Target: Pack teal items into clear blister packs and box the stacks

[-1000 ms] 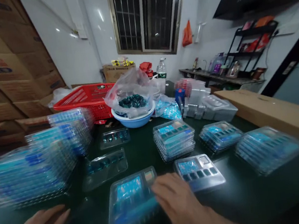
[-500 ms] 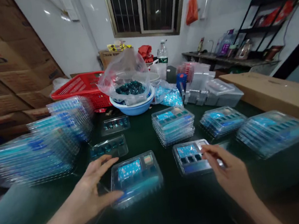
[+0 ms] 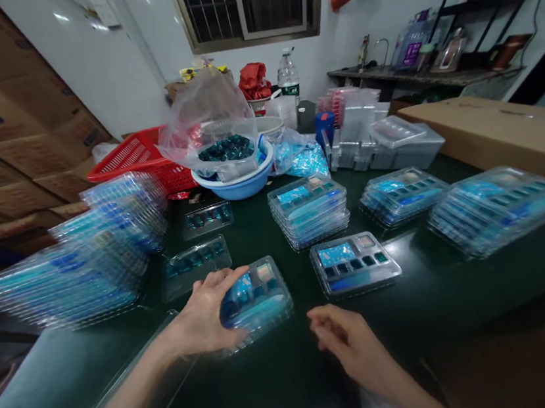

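My left hand (image 3: 211, 314) lies over the left side of a clear plastic case (image 3: 270, 307), thumb at the near edge and fingers over the far part. Inside the case are a blue patterned packet, dark teal pieces and a long blue item; my hand hides part of them. My right hand (image 3: 346, 340) hovers to the right of this case, fingers curled together, with nothing visible in them. Beyond it lies a second filled case (image 3: 354, 263), untouched. Behind my left hand are two clear trays of teal gems, the nearer tray (image 3: 197, 263) and the farther tray (image 3: 208, 220).
Stacks of filled cases stand at left (image 3: 73, 278), centre (image 3: 309, 213) and right (image 3: 496, 209). Behind are a red basket (image 3: 134, 151), a blue basin (image 3: 241, 188) with a bag of gems, a bag of blue packets (image 3: 309, 160), and a long cardboard box (image 3: 496, 127).
My left hand has moved right onto the near case. My right hand has left the second case and come back toward me and left, its fingers curled.
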Tool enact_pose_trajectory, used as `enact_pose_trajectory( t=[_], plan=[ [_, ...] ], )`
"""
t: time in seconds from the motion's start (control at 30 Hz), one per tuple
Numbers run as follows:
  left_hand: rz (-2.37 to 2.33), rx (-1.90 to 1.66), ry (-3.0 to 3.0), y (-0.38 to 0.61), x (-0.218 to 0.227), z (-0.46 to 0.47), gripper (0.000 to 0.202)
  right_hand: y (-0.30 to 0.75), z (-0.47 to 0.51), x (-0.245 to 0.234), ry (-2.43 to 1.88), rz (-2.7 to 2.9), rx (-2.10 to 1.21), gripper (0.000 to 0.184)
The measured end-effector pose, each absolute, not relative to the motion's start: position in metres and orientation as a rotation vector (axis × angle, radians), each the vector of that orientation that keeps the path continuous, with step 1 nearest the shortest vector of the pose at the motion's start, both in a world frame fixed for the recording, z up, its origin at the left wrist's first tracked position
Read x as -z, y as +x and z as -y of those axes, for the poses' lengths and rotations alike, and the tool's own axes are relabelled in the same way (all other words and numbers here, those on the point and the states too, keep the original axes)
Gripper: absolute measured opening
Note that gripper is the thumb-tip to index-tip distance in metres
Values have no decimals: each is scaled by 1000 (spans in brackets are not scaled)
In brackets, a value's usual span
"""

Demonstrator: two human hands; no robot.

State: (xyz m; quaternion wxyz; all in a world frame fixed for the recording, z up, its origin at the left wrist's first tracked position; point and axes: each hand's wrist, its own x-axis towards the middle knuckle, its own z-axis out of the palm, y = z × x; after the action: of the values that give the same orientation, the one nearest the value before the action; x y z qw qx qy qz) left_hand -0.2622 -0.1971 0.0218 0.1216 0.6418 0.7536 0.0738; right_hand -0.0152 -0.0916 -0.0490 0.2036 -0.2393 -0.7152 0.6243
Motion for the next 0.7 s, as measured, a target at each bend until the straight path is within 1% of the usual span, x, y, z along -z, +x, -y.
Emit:
enact_pose_trajectory(
  t=[0.23,0.3,0.43,0.5,0.63,0.7],
  plan=[
    [-2111,-341,1763,-274,-29,199,79,-16,94,51,-665,1886,-1825,19],
    [-2105,-381,1789,-270,-34,198,79,-21,94,44,-637,1800,-1946,22],
    [-2155,-411,1884,-253,-40,197,78,-39,94,23,-562,1472,-2265,37],
    [-2241,-383,1938,-242,-39,199,79,-52,94,15,-531,1354,-2349,41],
    [-2403,-348,2006,-232,-44,203,80,-76,91,10,-453,1278,-2361,29],
    [-2411,-445,1993,-234,-56,205,83,-84,87,6,-425,1275,-2340,25]
  ],
)
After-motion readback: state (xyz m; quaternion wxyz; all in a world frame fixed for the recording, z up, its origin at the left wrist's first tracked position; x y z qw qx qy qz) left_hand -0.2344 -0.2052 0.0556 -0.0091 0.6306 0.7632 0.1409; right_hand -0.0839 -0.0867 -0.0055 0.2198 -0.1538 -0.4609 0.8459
